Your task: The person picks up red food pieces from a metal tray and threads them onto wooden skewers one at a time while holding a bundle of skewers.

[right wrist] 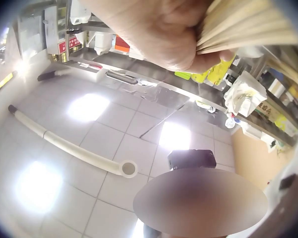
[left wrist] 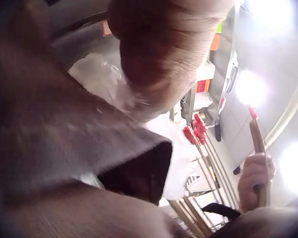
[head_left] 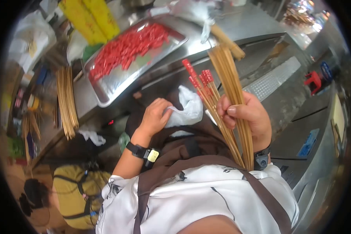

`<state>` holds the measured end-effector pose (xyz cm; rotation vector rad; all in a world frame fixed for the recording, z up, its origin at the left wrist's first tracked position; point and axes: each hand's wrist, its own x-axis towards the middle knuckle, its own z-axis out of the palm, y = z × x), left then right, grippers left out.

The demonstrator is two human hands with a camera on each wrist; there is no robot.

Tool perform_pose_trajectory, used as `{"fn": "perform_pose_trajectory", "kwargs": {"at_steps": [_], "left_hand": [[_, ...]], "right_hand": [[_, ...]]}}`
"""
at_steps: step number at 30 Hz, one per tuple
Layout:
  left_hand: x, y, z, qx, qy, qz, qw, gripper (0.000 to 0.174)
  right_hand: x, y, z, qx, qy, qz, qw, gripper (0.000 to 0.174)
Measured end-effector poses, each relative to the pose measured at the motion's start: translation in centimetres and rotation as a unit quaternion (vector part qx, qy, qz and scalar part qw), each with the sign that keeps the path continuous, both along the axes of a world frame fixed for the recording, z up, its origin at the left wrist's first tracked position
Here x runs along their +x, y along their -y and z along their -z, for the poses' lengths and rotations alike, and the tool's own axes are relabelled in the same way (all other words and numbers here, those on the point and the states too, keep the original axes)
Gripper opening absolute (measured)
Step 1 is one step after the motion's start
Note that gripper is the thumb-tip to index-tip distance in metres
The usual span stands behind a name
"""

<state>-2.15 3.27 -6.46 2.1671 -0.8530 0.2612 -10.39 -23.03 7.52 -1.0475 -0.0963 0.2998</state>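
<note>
Left of the metal tray [head_left: 119, 87] heaped with red pieces [head_left: 124, 50], a stick bundle [head_left: 67, 103] lies across the edge of the worktop [head_left: 84, 93]. On the person's side of the tray, the left hand [head_left: 156, 117] pinches a white plastic bag [head_left: 187, 109]. Farther right, beyond the tray's right end, the right hand [head_left: 253, 115] grips red-tipped sticks [head_left: 210, 84] beside a thick bunch of bare sticks [head_left: 227, 74], both slanting upward.

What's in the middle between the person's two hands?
In the head view, a white plastic bag and red-tipped sticks show between the left hand and the right hand.
</note>
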Motion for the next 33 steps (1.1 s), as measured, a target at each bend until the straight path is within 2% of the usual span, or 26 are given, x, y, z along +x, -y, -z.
{"fn": "perform_pose_trajectory", "kwargs": {"at_steps": [2,5,6,8,9,10,12,15,18,20,24,26,27,28,29,30,31,32,33], "left_hand": [[0.7,0.6,0.6,0.077,-0.021,0.039,0.996,0.011],[1.7,1.4,3.1,0.195,-0.119,0.053,0.972,0.027],[2.2,1.7,3.5,0.192,-0.113,0.055,0.973,0.027],[2.5,1.9,4.8,0.211,-0.205,0.025,0.955,0.029],[2.3,2.1,5.2,0.179,-0.159,-0.004,0.971,0.029],[1.9,2.6,4.6,0.173,-0.162,-0.008,0.972,0.029],[1.0,3.2,3.6,0.108,-0.102,-0.124,0.981,0.028],[1.5,2.4,5.4,0.092,-0.163,-0.158,0.969,0.028],[1.0,0.8,6.8,0.034,-0.234,-0.168,0.957,0.032],[0.5,-0.3,7.3,-0.02,-0.265,-0.151,0.952,0.03],[0.6,-1.6,7.7,-0.053,-0.328,-0.17,0.928,0.026],[0.7,-1.3,6.6,0.049,-0.233,-0.254,0.938,0.017],[0.7,-1.0,6.5,0.012,-0.198,-0.256,0.946,0.013],[0.9,-0.7,6.3,0.017,-0.202,-0.256,0.945,0.013],[1.1,-0.4,5.9,0.013,-0.067,-0.174,0.982,0.011],[1.3,-0.1,5.3,0.005,0.069,-0.085,0.994,0.011],[0.8,0.2,4.6,0.008,0.005,-0.021,1.0,0.012],[0.7,0.6,5.0,0.009,0.002,-0.015,1.0,0.012],[0.7,1.0,5.4,0.065,-0.077,0.023,0.995,0.012]], "right_hand": [[-0.4,-0.2,-1.2,0.01,0.025,0.003,1.0,0.013],[-1.1,-0.7,-3.3,0.001,0.061,0.003,0.998,0.012],[-1.3,-1.0,-3.9,-0.008,0.061,-0.001,0.998,0.012],[-1.8,-1.7,-4.5,-0.018,0.067,-0.006,0.998,0.013],[-1.8,-2.0,-4.6,-0.025,0.078,-0.014,0.997,0.013],[-1.6,-2.5,-4.7,-0.033,0.089,-0.024,0.995,0.012],[-1.2,-3.5,-4.5,-0.035,0.078,-0.047,0.995,0.012],[0.1,-5.0,-2.9,-0.026,0.027,-0.09,0.995,0.013],[1.4,-6.0,1.2,-0.025,-0.04,-0.131,0.99,0.014],[2.4,-6.0,3.5,0.01,-0.092,-0.116,0.989,0.013],[4.0,-5.0,8.0,0.032,-0.161,-0.093,0.982,0.014],[4.2,-4.8,8.5,0.049,-0.191,-0.091,0.976,0.014],[4.3,-4.6,8.3,0.05,-0.185,-0.098,0.977,0.014],[4.5,-4.4,8.0,0.051,-0.176,-0.102,0.978,0.014],[4.6,-4.1,7.4,0.057,-0.18,-0.099,0.977,0.014],[4.5,-3.8,6.7,0.049,-0.166,-0.085,0.981,0.014],[4.4,-3.6,6.1,0.04,-0.151,-0.068,0.985,0.015],[4.3,-3.3,5.5,0.042,-0.154,-0.062,0.985,0.015],[4.3,-3.1,4.9,0.063,-0.127,-0.061,0.988,0.015]]}}
